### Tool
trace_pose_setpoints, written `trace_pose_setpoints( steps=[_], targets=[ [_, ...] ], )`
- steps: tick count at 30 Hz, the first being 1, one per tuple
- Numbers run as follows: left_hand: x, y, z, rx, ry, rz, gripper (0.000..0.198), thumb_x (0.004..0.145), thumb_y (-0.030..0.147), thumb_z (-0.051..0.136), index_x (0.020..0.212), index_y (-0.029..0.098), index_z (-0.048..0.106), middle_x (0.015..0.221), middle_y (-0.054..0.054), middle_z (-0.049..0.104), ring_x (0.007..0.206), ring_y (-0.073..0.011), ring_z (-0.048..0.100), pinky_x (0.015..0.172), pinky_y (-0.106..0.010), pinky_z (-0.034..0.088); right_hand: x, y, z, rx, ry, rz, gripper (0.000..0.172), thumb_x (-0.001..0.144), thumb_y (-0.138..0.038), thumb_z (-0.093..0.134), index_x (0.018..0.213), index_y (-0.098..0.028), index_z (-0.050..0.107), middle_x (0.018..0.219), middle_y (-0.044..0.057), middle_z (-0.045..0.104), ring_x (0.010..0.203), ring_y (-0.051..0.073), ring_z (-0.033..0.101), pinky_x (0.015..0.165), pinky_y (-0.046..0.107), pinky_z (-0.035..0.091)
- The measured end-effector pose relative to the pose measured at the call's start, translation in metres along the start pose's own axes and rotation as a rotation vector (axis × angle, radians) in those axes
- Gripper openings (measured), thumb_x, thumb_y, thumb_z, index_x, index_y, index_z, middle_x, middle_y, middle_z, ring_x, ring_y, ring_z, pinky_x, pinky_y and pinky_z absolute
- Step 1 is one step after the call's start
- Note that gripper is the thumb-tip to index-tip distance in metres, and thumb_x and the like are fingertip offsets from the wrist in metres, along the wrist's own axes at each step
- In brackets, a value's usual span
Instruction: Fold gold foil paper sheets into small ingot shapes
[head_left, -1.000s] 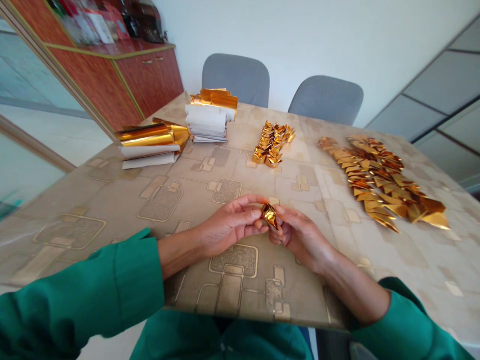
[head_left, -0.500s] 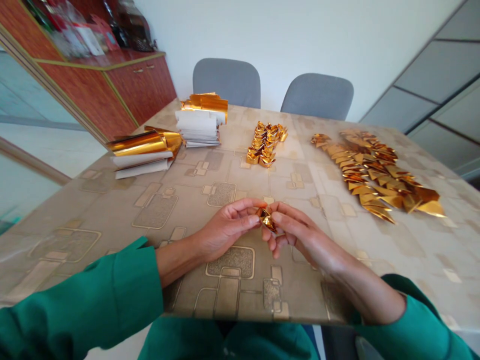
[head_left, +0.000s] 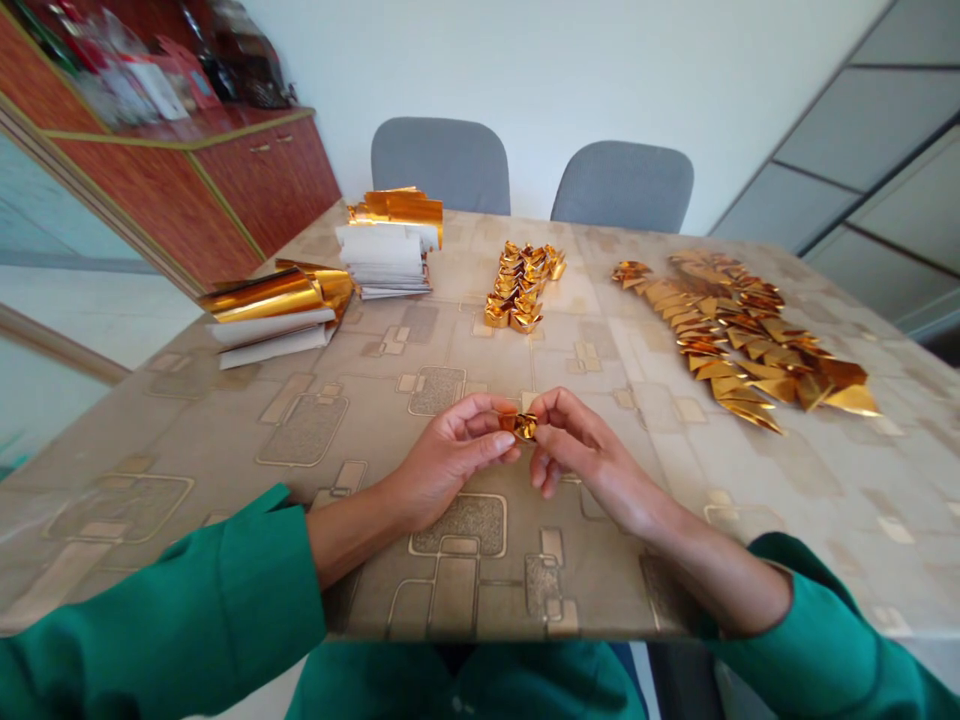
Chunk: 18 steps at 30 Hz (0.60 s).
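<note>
Evidently, the small folded gold piece [head_left: 526, 427] is held between the left hand [head_left: 450, 455] and the right hand [head_left: 589, 450], over the near part of the patterned surface [head_left: 592, 575], the left fingers pinching one end and the right thumb and forefinger the other. Judging by its sheen and creases, it is likely very light, slick, stiff only along folds and easily crushed. Hold is best taken lightly at both ends, off the shaped middle.
</note>
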<state>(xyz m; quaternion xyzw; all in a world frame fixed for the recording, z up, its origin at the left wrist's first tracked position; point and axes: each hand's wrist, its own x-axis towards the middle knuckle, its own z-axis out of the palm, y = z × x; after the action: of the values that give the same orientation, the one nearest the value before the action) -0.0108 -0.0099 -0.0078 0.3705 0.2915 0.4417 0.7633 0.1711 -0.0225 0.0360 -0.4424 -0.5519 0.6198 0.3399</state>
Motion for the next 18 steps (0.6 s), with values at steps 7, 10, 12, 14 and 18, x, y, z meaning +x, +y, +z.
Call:
trace_pose_setpoints(
  steps=[7,10,12,14,18],
  targets=[
    [0.000,0.000,-0.002,0.099,-0.052,-0.053,0.025,0.073,0.014,0.079,0.095,0.016,0.066,0.086,-0.001,0.073,0.078,-0.0095,0.065,0.074,-0.020,0.047,0.005,0.010,0.003,0.014,0.036,0.016,0.017,0.081,-0.030,0.060,0.087,-0.022,0.046,0.059,-0.008,0.055,0.045,0.008,0.054,0.041,0.019,0.044],
    [0.000,0.003,-0.002,-0.002,-0.051,-0.154,0.032,0.069,0.012,0.082,0.098,0.016,0.068,0.091,-0.002,0.072,0.080,-0.0108,0.066,0.075,-0.022,0.049,0.006,0.009,0.004,-0.001,0.083,-0.004,0.017,0.081,-0.031,0.060,0.086,-0.022,0.046,0.054,-0.009,0.053,0.044,0.008,0.051,0.041,0.019,0.042],
    [0.000,0.006,-0.002,-0.086,-0.067,-0.203,0.034,0.067,0.011,0.083,0.097,0.017,0.068,0.091,-0.001,0.072,0.078,-0.0106,0.065,0.075,-0.024,0.051,0.007,0.009,0.004,-0.010,0.105,-0.051,0.016,0.081,-0.031,0.059,0.086,-0.022,0.047,0.056,-0.008,0.054,0.046,0.008,0.051,0.043,0.021,0.043],
    [-0.001,0.007,-0.002,-0.139,-0.085,-0.231,0.028,0.068,0.014,0.084,0.091,0.017,0.068,0.084,0.000,0.069,0.074,-0.0098,0.064,0.076,-0.025,0.053,0.008,0.010,0.004,-0.056,0.153,-0.148,0.013,0.079,-0.029,0.059,0.084,-0.021,0.051,0.063,-0.005,0.056,0.052,0.008,0.052,0.048,0.023,0.044],
    [-0.002,0.007,-0.003,-0.170,-0.107,-0.268,0.020,0.070,0.022,0.084,0.080,0.015,0.068,0.076,0.001,0.065,0.072,-0.0094,0.063,0.076,-0.026,0.054,0.011,0.014,0.004,-0.181,0.214,-0.286,0.008,0.075,-0.022,0.060,0.082,-0.020,0.057,0.079,-0.001,0.057,0.068,0.011,0.055,0.060,0.025,0.045]
  ],
)
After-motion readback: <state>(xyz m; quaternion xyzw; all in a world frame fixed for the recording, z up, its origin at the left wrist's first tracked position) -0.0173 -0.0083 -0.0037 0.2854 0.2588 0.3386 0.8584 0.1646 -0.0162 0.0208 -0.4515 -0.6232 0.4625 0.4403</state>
